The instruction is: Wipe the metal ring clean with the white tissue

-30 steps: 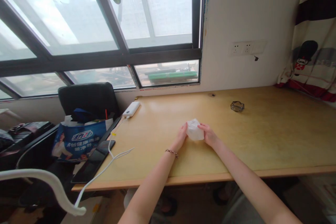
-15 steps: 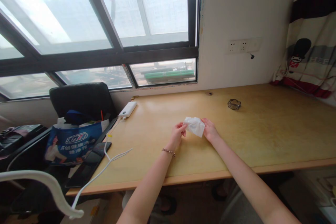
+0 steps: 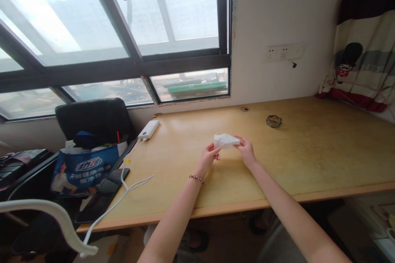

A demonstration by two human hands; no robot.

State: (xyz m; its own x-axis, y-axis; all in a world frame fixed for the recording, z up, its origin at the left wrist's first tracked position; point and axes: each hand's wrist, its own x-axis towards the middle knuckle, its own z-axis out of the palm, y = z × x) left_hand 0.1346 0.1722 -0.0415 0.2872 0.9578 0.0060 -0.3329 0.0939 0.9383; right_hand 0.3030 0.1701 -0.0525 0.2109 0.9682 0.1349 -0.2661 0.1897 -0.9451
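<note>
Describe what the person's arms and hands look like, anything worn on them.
Both forearms are bare, with no sleeves in view. The left hand has a thin beaded bracelet around its wrist. The right hand wears no glove or visible jewellery.

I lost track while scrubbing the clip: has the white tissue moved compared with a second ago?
Yes. The white tissue now sits higher above the desk, pinched between left hand and right hand, lifted away from the tabletop.

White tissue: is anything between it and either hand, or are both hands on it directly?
Nothing visible is between them. The left hand pinches one end of the white tissue and the right hand the other, above the wooden desk.
</note>
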